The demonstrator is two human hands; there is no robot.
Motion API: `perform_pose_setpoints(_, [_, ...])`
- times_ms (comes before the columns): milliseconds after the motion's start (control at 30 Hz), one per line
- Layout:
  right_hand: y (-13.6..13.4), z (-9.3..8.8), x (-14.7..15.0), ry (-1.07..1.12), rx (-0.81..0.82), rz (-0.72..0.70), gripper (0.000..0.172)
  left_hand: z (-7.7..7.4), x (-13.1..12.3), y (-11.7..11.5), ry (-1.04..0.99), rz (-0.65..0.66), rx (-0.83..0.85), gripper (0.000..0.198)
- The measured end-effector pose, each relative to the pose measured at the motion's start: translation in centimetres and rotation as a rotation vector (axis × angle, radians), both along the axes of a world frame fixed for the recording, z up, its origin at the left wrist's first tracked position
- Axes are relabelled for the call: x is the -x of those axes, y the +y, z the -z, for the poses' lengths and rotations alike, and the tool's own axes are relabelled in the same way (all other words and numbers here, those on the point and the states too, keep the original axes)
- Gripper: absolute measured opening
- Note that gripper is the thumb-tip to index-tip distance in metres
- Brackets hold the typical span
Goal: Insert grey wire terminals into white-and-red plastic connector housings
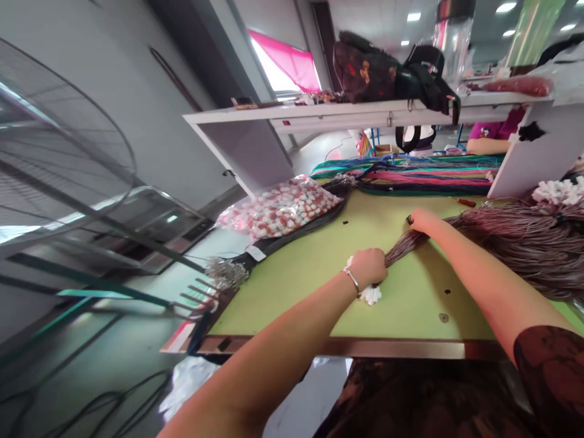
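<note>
My left hand (368,266) is closed around one end of a bundle of thin brown wires (404,246). White connectors (371,295) stick out below that fist, over the yellow-green tabletop (292,286). Farther along the bundle, my right hand (422,222) is closed, with a small dark thing at its fingertips that I cannot make out. The wires run beneath this hand and wrist toward a large pile of brown wires (529,243) on the right. White connectors (559,193) cluster at the pile's far end.
A clear bag of white and red-brown pieces (285,207) lies at left, beside black wire bundles (301,231). Coloured wires (424,176) stretch across the back, near a red-handled tool (465,202). Above stands a shelf (319,115) with a dark bag (369,70); a fan (68,134) is left.
</note>
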State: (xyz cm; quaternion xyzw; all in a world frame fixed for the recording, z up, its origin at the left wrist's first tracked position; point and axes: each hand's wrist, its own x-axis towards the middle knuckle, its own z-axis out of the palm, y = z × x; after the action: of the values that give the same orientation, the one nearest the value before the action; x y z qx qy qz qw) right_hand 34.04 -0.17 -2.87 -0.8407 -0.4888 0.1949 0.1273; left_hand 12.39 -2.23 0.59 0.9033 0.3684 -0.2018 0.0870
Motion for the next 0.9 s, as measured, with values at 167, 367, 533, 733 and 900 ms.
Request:
perform_pose_setpoints(167, [0.1, 0.6, 0.4, -0.093, -0.002, -0.008, 0.018, 0.3, 0.0, 0.3, -0.004, -0.02, 0.053, 0.031])
perform_pose_setpoints(367, [-5.2, -3.3, 1.3, 0.186, -0.435, 0.041, 0.029, -0.9, -0.3, 1.6, -0.062, -0.057, 0.162, 0.03])
perform_pose_setpoints(533, [-12.5, -2.5, 5.8, 0.882, -0.28, -0.095, 0.025, -3.1, -0.3, 3.9, -0.098, -0.093, 0.323, 0.02])
perform_pose_setpoints(733, [-13.6, 0.6, 9.0, 0.998, -0.246, 0.022, 0.027, -5.7, -0.7, 3.9, -0.134, -0.011, 0.373, 0.011])
perform_pose_setpoints(900, [-12.0, 0.6, 9.9, 0.968, -0.292, -0.018, 0.025, -6.4, -0.9, 2.4, -0.091, 0.06, 0.291, 0.011])
